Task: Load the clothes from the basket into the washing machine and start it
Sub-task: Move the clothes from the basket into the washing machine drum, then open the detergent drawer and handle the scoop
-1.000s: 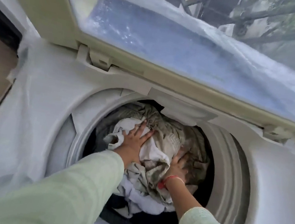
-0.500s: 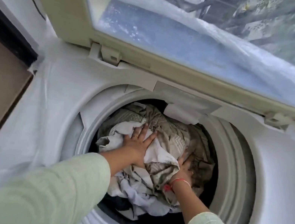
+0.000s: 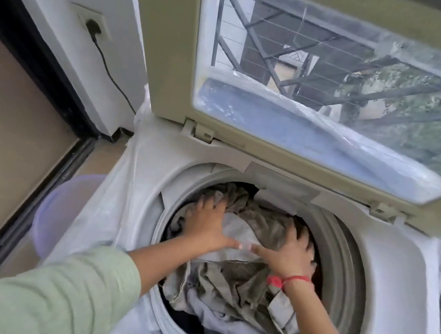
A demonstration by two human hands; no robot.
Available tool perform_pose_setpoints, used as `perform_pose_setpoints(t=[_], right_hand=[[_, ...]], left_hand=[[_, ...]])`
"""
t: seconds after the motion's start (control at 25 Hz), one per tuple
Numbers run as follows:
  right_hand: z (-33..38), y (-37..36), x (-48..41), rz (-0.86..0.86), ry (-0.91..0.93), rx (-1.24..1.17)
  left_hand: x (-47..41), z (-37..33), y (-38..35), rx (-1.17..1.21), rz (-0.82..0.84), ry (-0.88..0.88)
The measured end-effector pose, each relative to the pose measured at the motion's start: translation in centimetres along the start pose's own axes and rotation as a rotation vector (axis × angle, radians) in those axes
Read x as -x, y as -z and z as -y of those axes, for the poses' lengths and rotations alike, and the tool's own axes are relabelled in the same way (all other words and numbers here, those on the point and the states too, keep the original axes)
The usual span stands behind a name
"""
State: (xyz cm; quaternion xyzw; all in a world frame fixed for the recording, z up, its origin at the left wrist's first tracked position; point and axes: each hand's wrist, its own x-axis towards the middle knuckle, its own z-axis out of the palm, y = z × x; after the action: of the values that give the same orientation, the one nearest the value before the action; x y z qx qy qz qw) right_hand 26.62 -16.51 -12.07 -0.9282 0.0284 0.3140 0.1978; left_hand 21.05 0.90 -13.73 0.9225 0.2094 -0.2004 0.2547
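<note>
Olive and white clothes [image 3: 233,289], white washing machine [image 3: 147,171], beige lid [image 3: 171,40], pale-green sleeve [image 3: 58,294], red wrist thread [image 3: 293,280].

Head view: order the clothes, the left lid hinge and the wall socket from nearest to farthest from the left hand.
1. clothes: directly under the left hand, which presses on them.
2. left lid hinge: beyond the hand, at the rear edge of the washing machine.
3. wall socket: up on the wall, far left.

A home balcony laundry corner: top-loading washing machine [image 3: 148,183], wall socket [image 3: 92,23], sliding door [image 3: 41,58], outdoor railing [image 3: 262,56].
</note>
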Motion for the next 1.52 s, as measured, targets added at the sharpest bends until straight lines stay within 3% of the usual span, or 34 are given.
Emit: perform_pose_setpoints(t=[0.08,0.2,0.64,0.88,1.0,1.12,1.2,1.24,1.32,1.44,1.52], right_hand=[[-1.3,-4.1,-0.4,0.032,-0.117,0.243],[-3.4,-8.3,-1.0,0.024,-0.233,0.162],[-4.8,-16.2,-8.4,-0.001,-0.178,0.3],[-5.4,-15.3,-10.1,0.017,-0.176,0.298],[-4.9,-13.0,-8.4,0.121,-0.223,0.324],[-3.3,-10.6,-4.8,0.247,-0.24,0.407],[-2.0,-7.6,-2.2,0.24,-0.184,0.513],[-1.4,-5.7,-0.5,0.208,-0.126,0.577],[-0.4,-1.3,3.7,-0.02,-0.009,0.598],[0.9,3.0,11.2,-0.334,0.118,0.353],[1.1,4.2,16.0,-0.38,0.188,0.169]], left_hand=[[-0.6,0.9,-2.4,-0.041,0.091,0.106],[-1.9,2.7,-5.4,0.057,0.208,0.274],[-11.0,6.1,-13.8,-0.127,0.357,0.33],[-11.2,4.6,-12.0,-0.142,0.374,0.349],[-8.8,3.7,-10.0,-0.153,0.442,0.327],[-5.2,4.3,-6.7,-0.268,0.464,0.215],[-3.1,3.6,-3.1,-0.313,0.471,0.121],[-1.8,2.8,-1.3,-0.302,0.445,0.054],[1.5,0.9,2.7,-0.226,0.28,-0.123],[8.0,0.1,8.6,0.081,-0.003,-0.372],[11.9,1.2,11.6,0.241,-0.187,-0.463]])
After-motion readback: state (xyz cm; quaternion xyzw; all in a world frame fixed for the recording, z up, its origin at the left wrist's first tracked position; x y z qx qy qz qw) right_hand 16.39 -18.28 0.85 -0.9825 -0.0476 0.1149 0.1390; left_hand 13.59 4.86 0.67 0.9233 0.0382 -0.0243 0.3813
